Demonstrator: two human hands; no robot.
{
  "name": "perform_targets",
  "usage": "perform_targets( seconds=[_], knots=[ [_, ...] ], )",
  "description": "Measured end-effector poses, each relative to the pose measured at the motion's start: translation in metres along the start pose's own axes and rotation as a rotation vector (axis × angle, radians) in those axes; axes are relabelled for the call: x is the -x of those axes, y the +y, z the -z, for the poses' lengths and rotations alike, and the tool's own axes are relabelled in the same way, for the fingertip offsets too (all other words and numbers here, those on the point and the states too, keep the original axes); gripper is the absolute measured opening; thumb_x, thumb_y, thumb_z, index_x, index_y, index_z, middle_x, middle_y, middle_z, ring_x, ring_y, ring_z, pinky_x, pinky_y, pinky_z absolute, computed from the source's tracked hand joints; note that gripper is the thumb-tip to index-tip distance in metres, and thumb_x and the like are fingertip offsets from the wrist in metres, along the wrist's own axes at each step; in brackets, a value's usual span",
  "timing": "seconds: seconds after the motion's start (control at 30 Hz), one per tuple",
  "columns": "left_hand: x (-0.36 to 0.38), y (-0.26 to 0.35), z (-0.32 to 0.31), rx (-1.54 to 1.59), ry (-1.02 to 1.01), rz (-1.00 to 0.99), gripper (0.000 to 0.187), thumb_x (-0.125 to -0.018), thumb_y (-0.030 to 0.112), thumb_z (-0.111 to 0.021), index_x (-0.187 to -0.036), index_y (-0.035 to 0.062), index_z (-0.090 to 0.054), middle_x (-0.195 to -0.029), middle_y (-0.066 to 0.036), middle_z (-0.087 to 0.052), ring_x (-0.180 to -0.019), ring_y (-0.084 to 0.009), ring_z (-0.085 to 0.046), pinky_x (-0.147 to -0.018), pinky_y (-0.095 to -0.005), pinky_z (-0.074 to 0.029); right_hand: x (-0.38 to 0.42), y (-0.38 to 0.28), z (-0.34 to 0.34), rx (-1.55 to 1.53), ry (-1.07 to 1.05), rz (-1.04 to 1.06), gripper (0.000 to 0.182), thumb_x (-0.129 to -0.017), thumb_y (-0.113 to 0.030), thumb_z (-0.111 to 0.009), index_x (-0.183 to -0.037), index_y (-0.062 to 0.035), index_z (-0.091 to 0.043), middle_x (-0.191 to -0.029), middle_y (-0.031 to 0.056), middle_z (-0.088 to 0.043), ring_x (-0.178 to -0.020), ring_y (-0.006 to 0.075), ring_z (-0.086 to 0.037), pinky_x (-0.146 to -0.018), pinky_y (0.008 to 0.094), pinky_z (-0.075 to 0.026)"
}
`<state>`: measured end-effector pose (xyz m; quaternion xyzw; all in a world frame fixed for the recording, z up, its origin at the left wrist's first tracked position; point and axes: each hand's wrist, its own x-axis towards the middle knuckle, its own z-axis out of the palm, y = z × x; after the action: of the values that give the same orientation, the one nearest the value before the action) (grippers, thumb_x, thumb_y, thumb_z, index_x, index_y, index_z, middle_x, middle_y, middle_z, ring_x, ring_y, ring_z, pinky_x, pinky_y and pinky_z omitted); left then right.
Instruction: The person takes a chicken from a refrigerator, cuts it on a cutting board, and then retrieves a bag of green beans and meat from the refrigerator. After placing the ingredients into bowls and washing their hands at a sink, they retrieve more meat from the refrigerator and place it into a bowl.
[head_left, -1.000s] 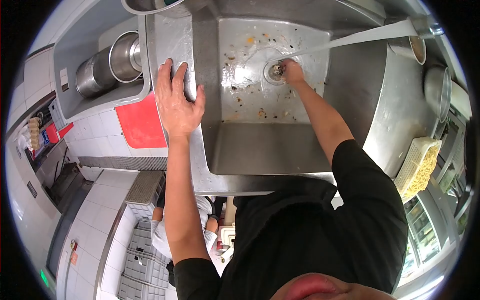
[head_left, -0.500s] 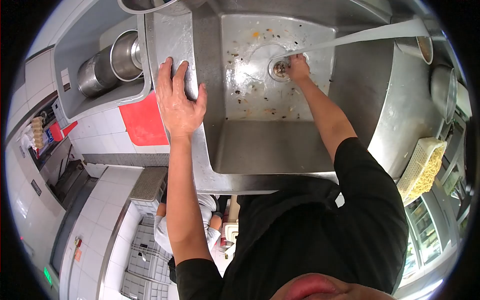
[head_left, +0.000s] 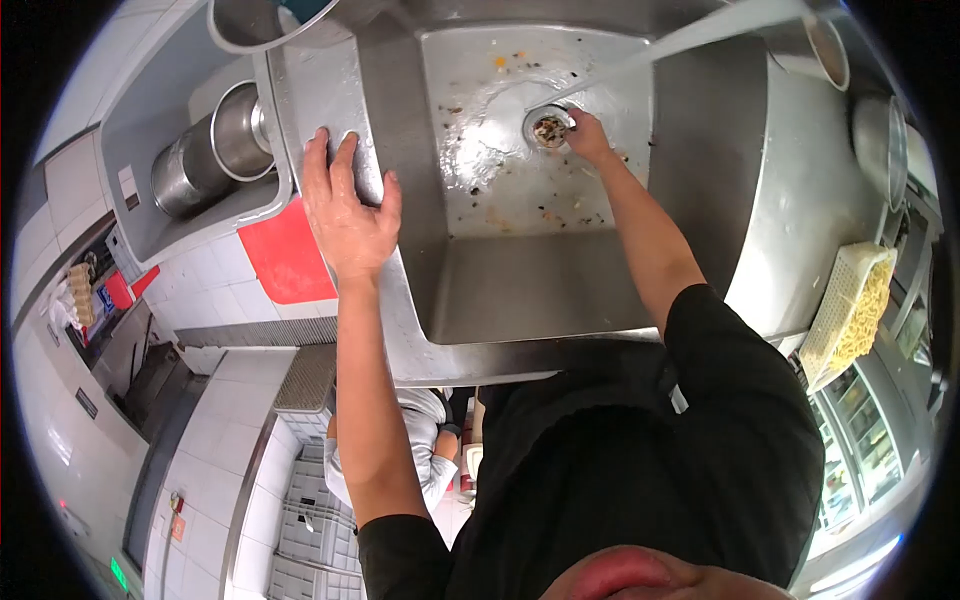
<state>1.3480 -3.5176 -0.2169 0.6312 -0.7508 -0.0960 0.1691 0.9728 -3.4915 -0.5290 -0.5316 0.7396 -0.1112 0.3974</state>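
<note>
Since the earlier frames the right hand [head_left: 587, 138] has slid off the drain strainer [head_left: 548, 127] and now sits just beside it on its right, while the left hand [head_left: 345, 215] has stayed planted on the sink rim [head_left: 385, 290]. Furthest left, a stack of steel pots [head_left: 205, 150] lies on its side in a grey tub [head_left: 150, 100], with a red board [head_left: 288, 255] just below it against the white tiles. Next comes the left hand, open and flat, fingers spread, palm pressed on the wet steel rim between the tub and the basin. Below it, under the arm, another person [head_left: 415, 455] in a light shirt crouches near grey crates [head_left: 300, 520] on the floor. The steel sink [head_left: 530, 280] fills the middle; its floor is wet and dotted with food scraps [head_left: 520, 205], and the round strainer in the drain holds dark debris. The right hand rests on the basin floor with fingertips touching the strainer's edge, fingers loosely curled and gripping nothing that can be made out. A stream of water [head_left: 680, 40] falls from the upper right onto the drain area by that hand. On the tabletop at far right stand a steel bowl [head_left: 880, 140] and a white basket [head_left: 850, 310] of yellow noodles.
</note>
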Motion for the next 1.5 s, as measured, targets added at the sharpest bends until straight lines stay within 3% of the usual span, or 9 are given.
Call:
perform_targets(
  seconds=[0.23,0.4,0.6,0.73,0.87,1.0,1.23,1.4,1.5],
  knots=[
    [-0.002,0.010,0.006,0.018,0.016,-0.027,0.058,-0.081,0.028,-0.071,-0.132,0.0062,-0.056,-0.149,-0.020,-0.043,-0.138,-0.0429,-0.039,-0.113,-0.0518,-0.033,0.061,-0.036,0.065,-0.940,-0.320,-0.216,0.028,-0.087,-0.001,-0.071,-0.115,-0.0039,-0.065,-0.093,0.0008,-0.068,-0.075,0.0078,-0.059,-0.065,0.0259,-0.049],
    [-0.002,0.015,0.011,0.034,0.020,-0.041,0.058,-0.082,0.028,-0.070,-0.133,0.0046,-0.056,-0.149,-0.022,-0.042,-0.138,-0.0436,-0.038,-0.113,-0.0520,-0.033,0.144,-0.096,0.265,-1.028,0.186,-0.003,0.025,-0.089,-0.003,-0.071,-0.113,-0.0009,-0.066,-0.096,0.0011,-0.069,-0.078,0.0065,-0.060,-0.066,0.0232,-0.047],
    [-0.001,0.018,0.012,-0.015,0.022,-0.043,0.059,-0.083,0.029,-0.068,-0.135,0.0056,-0.053,-0.151,-0.020,-0.041,-0.139,-0.0422,-0.037,-0.115,-0.0513,-0.031,0.127,-0.123,0.437,-0.495,1.095,0.335,0.016,-0.091,-0.011,-0.073,-0.102,-0.0019,-0.065,-0.082,-0.0003,-0.065,-0.075,0.0072,-0.060,-0.065,0.0251,-0.049],
    [0.000,0.017,0.009,-0.008,0.029,-0.052,0.059,-0.083,0.028,-0.068,-0.135,0.0059,-0.053,-0.150,-0.019,-0.041,-0.139,-0.0427,-0.037,-0.114,-0.0516,-0.031,0.077,-0.115,0.463,0.567,0.964,0.324,0.013,-0.086,-0.010,-0.065,-0.086,-0.0009,-0.056,-0.083,0.0228,-0.061,-0.083,0.0445,-0.061,-0.073,0.0496,-0.049],
    [0.002,0.017,0.012,-0.043,0.012,-0.044,0.059,-0.084,0.029,-0.068,-0.135,0.0042,-0.053,-0.150,-0.021,-0.041,-0.137,-0.0427,-0.039,-0.113,-0.0511,-0.033,0.046,-0.094,0.469,0.762,1.067,0.274,0.008,-0.083,-0.003,-0.062,-0.081,-0.0020,-0.054,-0.084,0.0194,-0.060,-0.080,0.0396,-0.062,-0.073,0.0466,-0.051],
    [-0.002,0.019,0.013,-0.029,0.012,-0.043,0.058,-0.084,0.027,-0.069,-0.135,0.0046,-0.053,-0.150,-0.021,-0.042,-0.137,-0.0430,-0.040,-0.113,-0.0510,-0.033,0.112,-0.158,0.426,0.482,1.306,0.443,0.021,-0.090,-0.016,-0.076,-0.100,-0.0037,-0.063,-0.079,-0.0011,-0.063,-0.076,0.0072,-0.059,-0.068,0.0257,-0.050],
    [-0.004,0.019,0.012,0.004,-0.001,0.003,0.059,-0.079,0.024,-0.072,-0.132,0.0061,-0.055,-0.149,-0.020,-0.043,-0.139,-0.0430,-0.037,-0.115,-0.0516,-0.032,0.081,-0.075,0.128,-0.355,0.294,-0.177,0.017,-0.087,-0.009,-0.075,-0.100,-0.0034,-0.065,-0.082,-0.0004,-0.064,-0.073,0.0110,-0.058,-0.070,0.0284,-0.050],
    [-0.004,0.017,0.009,-0.008,-0.010,0.009,0.059,-0.080,0.025,-0.073,-0.133,0.0069,-0.055,-0.150,-0.019,-0.042,-0.139,-0.0424,-0.037,-0.115,-0.0514,-0.031,0.046,0.015,-0.034,-0.941,0.283,-0.493,0.021,-0.087,-0.016,-0.073,-0.098,0.0013,-0.071,-0.083,0.0147,-0.071,-0.073,0.0236,-0.067,-0.074,0.0372,-0.057],
    [-0.003,0.015,0.008,-0.006,-0.003,0.008,0.059,-0.080,0.026,-0.072,-0.133,0.0080,-0.054,-0.150,-0.018,-0.042,-0.139,-0.0416,-0.037,-0.115,-0.0518,-0.031,0.039,0.012,-0.029,-0.470,0.333,-0.539,0.023,-0.086,-0.014,-0.068,-0.105,-0.0019,-0.070,-0.099,0.0143,-0.072,-0.089,0.0289,-0.070,-0.085,0.0471,-0.056]
  ],
)
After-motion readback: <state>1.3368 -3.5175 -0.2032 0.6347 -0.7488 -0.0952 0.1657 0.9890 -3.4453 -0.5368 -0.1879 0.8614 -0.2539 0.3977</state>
